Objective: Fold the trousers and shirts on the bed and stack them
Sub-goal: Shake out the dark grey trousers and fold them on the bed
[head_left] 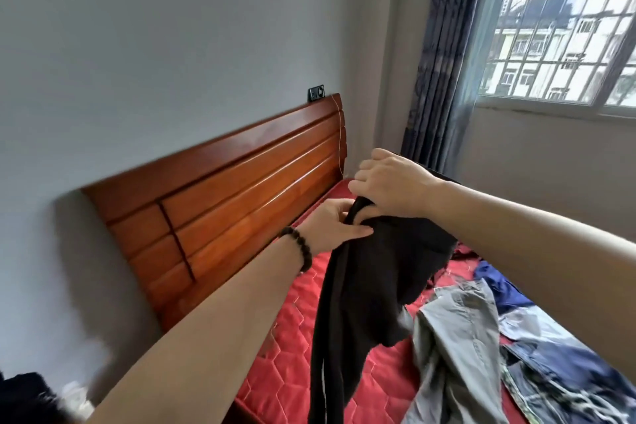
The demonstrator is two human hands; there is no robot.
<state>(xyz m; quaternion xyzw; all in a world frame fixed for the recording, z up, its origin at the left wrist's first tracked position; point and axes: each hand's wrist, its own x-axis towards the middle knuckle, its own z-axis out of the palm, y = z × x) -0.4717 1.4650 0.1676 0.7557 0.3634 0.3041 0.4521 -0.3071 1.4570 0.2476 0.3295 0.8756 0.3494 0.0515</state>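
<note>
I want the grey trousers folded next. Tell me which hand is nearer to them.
Right. The right hand grips the black garment above and beyond the grey trousers; the left hand holds the same garment farther toward the headboard.

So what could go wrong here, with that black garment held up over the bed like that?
Both hands, left and right, grip the black garment at one bunched spot, so it hangs twisted and may fold crooked. Its long hanging end dangles near the edge of the red mattress and could slip off the side. Laid down carelessly, it might land on the grey trousers and tangle with that pile.
</note>
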